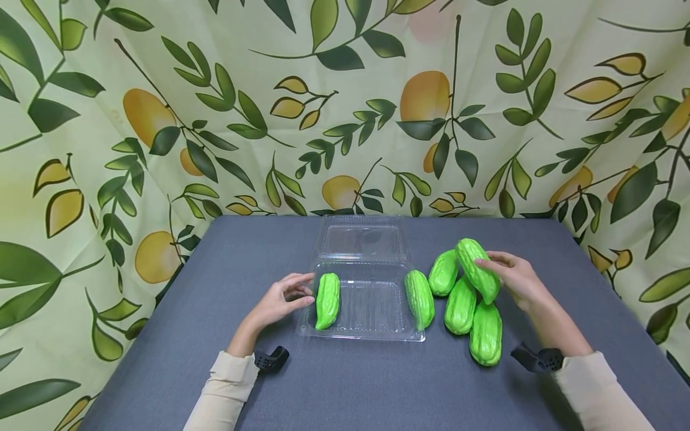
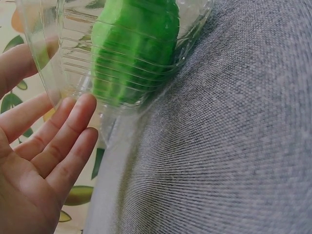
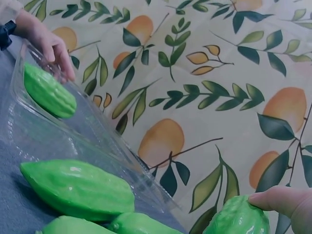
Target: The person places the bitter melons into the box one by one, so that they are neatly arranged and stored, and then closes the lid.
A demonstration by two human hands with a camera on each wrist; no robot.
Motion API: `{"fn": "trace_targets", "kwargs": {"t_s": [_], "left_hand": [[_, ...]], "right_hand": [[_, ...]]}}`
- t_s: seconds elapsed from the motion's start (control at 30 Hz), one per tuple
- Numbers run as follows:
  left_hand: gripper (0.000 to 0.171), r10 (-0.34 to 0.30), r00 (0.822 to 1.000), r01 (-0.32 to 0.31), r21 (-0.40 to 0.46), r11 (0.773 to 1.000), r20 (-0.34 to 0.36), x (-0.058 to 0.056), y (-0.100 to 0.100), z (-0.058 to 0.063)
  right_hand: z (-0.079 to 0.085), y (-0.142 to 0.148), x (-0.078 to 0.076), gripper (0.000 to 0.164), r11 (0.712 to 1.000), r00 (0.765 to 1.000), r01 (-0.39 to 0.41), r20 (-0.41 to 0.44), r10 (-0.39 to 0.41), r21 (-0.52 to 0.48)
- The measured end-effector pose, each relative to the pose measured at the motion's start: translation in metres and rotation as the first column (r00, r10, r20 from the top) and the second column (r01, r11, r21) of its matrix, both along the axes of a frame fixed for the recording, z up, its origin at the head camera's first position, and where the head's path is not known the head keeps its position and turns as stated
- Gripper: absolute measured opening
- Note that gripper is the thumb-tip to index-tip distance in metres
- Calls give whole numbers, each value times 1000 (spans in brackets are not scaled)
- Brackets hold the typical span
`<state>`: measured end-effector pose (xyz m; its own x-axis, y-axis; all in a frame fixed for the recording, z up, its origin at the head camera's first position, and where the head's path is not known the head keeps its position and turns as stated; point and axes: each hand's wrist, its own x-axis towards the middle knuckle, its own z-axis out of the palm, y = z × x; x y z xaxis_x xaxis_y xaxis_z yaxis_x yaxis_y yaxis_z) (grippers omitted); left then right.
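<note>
My right hand grips a bright green bitter melon over a small pile on the right, thumb on its surface in the right wrist view. Under and around it lie further bitter melons: one behind, one in the middle and one in front. The clear plastic clamshell box stands with its lid folded back. Inside along its left wall lies one bitter melon. Another bitter melon overlaps the right edge. My left hand holds nothing, its extended fingertips right at the left wall.
The grey cloth-covered table carries everything. The clear lid lies toward the back edge. Behind the table hangs a curtain printed with leaves and orange fruit. A black band is on the left wrist, another band on the right.
</note>
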<state>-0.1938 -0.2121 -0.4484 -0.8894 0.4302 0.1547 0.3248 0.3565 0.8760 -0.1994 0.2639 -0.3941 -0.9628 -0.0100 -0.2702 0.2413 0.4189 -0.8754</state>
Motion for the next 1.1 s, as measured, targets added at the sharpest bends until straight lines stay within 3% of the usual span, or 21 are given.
{"fn": "trace_targets", "kwargs": {"t_s": [0.67, 1.1], "left_hand": [[52, -1, 1000, 1, -3, 1000, 0, 0, 0, 0], [52, 2, 1000, -2, -6, 1000, 5, 0, 0, 1]], "right_hand": [[1, -13, 3, 83, 996, 998, -51, 28, 53, -72], [1, -23, 5, 80, 994, 995, -89, 33, 91, -61]]}}
